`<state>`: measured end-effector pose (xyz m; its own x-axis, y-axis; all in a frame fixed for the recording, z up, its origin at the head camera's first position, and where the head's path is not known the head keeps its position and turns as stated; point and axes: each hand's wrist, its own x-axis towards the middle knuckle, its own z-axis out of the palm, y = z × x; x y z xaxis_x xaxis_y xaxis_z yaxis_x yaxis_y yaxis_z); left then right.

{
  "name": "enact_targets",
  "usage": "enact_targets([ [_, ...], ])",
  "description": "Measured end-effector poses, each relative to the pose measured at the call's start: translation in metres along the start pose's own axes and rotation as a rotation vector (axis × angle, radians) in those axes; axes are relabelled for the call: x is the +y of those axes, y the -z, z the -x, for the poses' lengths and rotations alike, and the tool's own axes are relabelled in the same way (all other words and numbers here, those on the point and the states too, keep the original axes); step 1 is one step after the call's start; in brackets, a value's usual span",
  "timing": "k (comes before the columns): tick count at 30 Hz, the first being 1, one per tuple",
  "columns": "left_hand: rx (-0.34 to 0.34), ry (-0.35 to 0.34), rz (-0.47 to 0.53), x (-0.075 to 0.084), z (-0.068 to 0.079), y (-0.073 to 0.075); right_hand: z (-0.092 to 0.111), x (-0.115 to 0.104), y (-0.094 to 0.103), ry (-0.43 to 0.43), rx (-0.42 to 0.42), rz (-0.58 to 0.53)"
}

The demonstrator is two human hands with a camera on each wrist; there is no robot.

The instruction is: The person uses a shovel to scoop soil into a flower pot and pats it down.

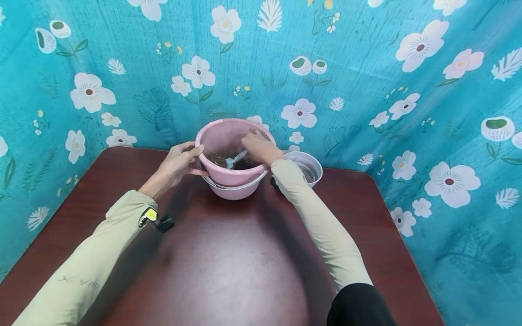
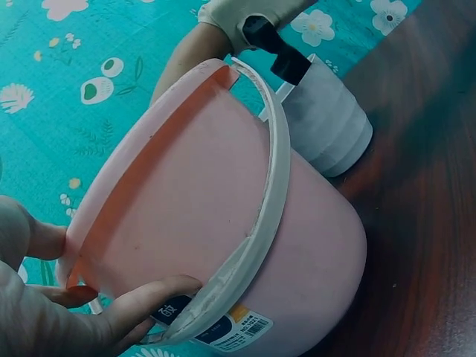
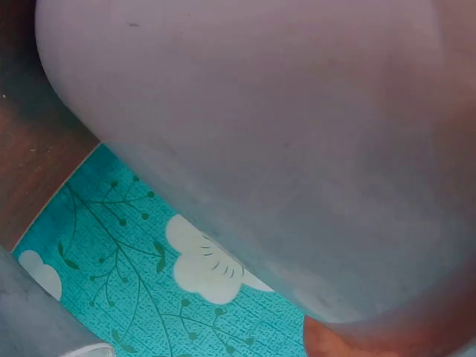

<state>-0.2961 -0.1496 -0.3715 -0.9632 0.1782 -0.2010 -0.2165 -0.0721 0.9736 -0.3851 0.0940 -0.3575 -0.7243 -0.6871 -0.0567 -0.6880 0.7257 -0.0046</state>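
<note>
A pink bucket (image 1: pixel 233 194) stands at the table's far side with dark soil (image 1: pixel 217 160) inside. My left hand (image 1: pixel 178 164) grips its rim on the left, thumb over the edge and fingers outside. In the left wrist view, the fingers of my left hand (image 2: pixel 71 305) lie along the rim, near the white carrying handle (image 2: pixel 279 163). My right hand (image 1: pixel 258 146) reaches into the bucket and holds a pale small trowel (image 1: pixel 241 155), its blade down at the soil. The bucket's wall (image 3: pixel 245 149) fills most of the right wrist view, hiding the trowel.
A whitish ribbed pot (image 1: pixel 313 171) stands just right of the bucket, by my right forearm. A blue floral curtain (image 1: pixel 261 68) hangs right behind the dark reddish-brown table (image 1: pixel 228 267). A printed label (image 2: pixel 242 327) is on the bucket's side.
</note>
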Motion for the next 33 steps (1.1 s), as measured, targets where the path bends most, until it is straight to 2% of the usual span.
enact_targets([
  [6, 0.001, 0.01, 0.007, 0.0, 0.0, 0.003, -0.001, -0.003, -0.003, -0.035, 0.003, 0.0],
  [12, 0.007, 0.016, -0.001, 0.003, 0.003, 0.006, -0.007, -0.002, -0.002, 0.036, 0.029, 0.037],
  [15, -0.002, 0.011, 0.009, 0.003, 0.002, 0.005, -0.004, -0.002, 0.004, 0.071, 0.06, 0.062],
  [24, -0.005, 0.003, 0.012, 0.002, 0.0, -0.002, 0.011, 0.01, 0.011, 0.079, 0.121, -0.092],
  [33, 0.006, 0.008, 0.04, 0.001, 0.001, -0.001, 0.026, 0.012, 0.015, 0.069, 0.173, -0.131],
])
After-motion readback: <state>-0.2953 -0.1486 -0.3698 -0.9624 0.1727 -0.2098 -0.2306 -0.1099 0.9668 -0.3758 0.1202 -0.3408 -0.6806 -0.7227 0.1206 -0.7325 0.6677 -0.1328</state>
